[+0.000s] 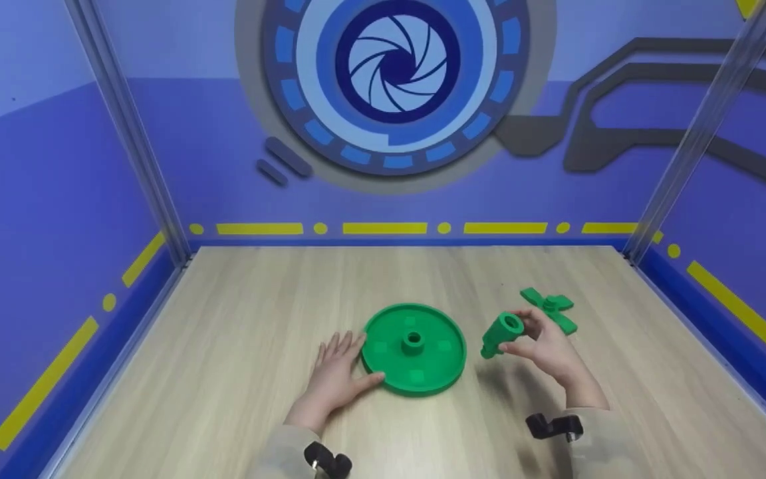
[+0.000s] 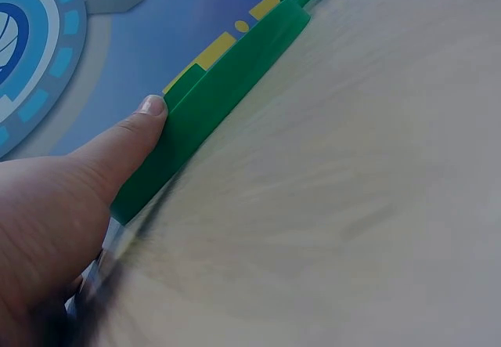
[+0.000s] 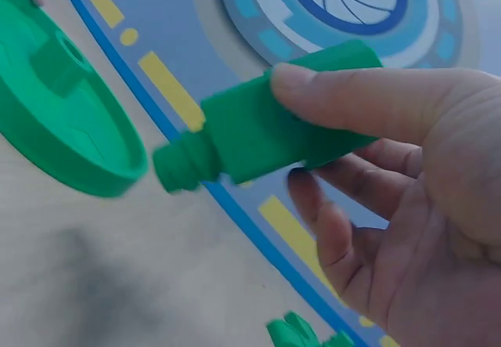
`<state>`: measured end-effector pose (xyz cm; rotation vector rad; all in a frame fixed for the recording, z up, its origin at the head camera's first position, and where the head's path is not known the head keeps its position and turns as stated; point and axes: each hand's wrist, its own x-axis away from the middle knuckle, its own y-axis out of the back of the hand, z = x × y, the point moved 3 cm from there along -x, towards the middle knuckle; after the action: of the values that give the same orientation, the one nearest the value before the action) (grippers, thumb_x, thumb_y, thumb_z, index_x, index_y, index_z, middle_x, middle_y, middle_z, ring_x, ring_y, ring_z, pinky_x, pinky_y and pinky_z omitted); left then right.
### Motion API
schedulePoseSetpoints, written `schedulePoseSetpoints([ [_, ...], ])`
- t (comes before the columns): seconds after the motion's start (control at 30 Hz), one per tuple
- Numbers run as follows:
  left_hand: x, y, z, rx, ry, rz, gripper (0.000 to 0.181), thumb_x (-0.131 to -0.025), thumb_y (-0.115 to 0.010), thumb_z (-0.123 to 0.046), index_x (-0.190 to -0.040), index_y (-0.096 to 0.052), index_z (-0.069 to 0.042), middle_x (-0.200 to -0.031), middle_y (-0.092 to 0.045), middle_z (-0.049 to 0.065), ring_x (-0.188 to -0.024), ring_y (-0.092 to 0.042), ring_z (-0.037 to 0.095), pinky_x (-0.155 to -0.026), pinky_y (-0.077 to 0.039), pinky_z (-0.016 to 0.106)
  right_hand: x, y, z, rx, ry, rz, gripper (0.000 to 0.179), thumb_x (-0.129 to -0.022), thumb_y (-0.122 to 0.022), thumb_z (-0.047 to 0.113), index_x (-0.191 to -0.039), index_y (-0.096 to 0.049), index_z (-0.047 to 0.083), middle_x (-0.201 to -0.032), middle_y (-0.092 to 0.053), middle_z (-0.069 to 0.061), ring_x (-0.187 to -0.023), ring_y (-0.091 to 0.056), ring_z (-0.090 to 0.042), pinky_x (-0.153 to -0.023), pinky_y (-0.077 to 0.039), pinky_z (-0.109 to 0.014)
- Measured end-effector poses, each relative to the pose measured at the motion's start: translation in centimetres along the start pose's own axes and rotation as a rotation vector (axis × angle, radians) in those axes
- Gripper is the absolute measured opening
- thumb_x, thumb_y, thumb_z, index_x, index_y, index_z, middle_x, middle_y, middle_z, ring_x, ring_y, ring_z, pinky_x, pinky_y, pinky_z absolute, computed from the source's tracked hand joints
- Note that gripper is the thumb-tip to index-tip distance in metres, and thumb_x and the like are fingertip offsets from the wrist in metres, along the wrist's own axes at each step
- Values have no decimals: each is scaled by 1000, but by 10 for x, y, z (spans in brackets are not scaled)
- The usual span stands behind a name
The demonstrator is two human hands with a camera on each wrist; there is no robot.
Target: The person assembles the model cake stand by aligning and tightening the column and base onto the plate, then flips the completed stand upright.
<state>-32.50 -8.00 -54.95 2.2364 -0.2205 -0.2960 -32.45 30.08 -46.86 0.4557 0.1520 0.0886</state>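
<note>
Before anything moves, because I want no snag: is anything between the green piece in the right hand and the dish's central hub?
Only the raised right rim of the green dish; nothing else visible stands between the green piece in the right hand and the hub. The left hand touches the dish's left edge.
</note>
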Motion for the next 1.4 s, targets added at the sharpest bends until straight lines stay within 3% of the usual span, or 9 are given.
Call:
schedulePoseSetpoints([
  [0.2, -1, 1, 1, 2, -3, 0, 94, -89, -70, -64, -160, -38, -10, -166, -31, 25, -158, -17, 48, -130, -7, 65, -6, -18, 9, -22, 46, -27, 53, -86, -84, 12, -131, -59, 4, -122, -70, -10, -112, -62, -14, -100, -51, -34],
  [0.33, -1, 0, 2, 7, -6, 3, 94, -89, -70, -63, -160, -38, -11, -166, -30, 25, -158, -17, 48, -130, -6, 65, -11, -30, 13, -71, 84, -52, 50, -86, -83, 9, -132, -62, 7, -122, -70, -7, -112, -62, -10, -100, -52, -37],
  [0.5, 0, 0, 2, 10, -7, 4, 93, -89, -70, -63, -160, -38, -11, -166, -30, 25, -158, -16, 48, -130, -6, 65, -20, -50, 18, -165, 104, -75, 49, -87, -81, 4, -133, -62, 6, -123, -70, -4, -112, -64, -4, -96, -56, -25],
  [0.67, 0, 0, 1, 10, -4, 11, 93, -90, -69, -63, -160, -37, -11, -167, -30, 25, -158, -16, 47, -130, -7, 64, -31, -74, 24, -233, 111, -94, 49, -89, -78, 3, -135, -62, 4, -126, -70, -7, -113, -65, -5, -108, -53, -37],
  [0.87, 1, 0, 1, 7, -9, 17, 93, -90, -69, -63, -160, -36, -10, -167, -30, 25, -158, -17, 47, -130, -8, 65, -41, -98, 31, -293, 114, -132, 52, -89, -78, 2, -139, -61, 6, -127, -70, -11, -111, -67, -9, -106, -54, -29],
  [0.93, 1, 0, 0, 5, -9, 16, 94, -90, -69, -62, -160, -36, -10, -166, -30, 25, -158, -17, 47, -129, -8, 66, -43, -105, 31, -306, 114, -147, 54, -89, -78, 3, -140, -60, 6, -128, -71, -12, -111, -67, -10, -108, -54, -32],
  [1.13, 1, 1, 0, -3, 0, 17, 94, -90, -68, -64, -160, -36, -11, -167, -30, 24, -158, -17, 47, -130, -8, 65, -45, -120, 28, -312, 133, -189, 55, -89, -79, 5, -141, -60, 7, -130, -71, -14, -113, -68, -10, -113, -51, -49],
  [1.4, 1, 2, 1, -21, -8, 8, 94, -90, -68, -64, -160, -37, -10, -166, -32, 25, -157, -18, 48, -129, -10, 65, -49, -132, 24, -292, 141, -185, 55, -88, -79, 2, -140, -61, 6, -131, -71, -16, -115, -68, -13, -112, -52, -48],
])
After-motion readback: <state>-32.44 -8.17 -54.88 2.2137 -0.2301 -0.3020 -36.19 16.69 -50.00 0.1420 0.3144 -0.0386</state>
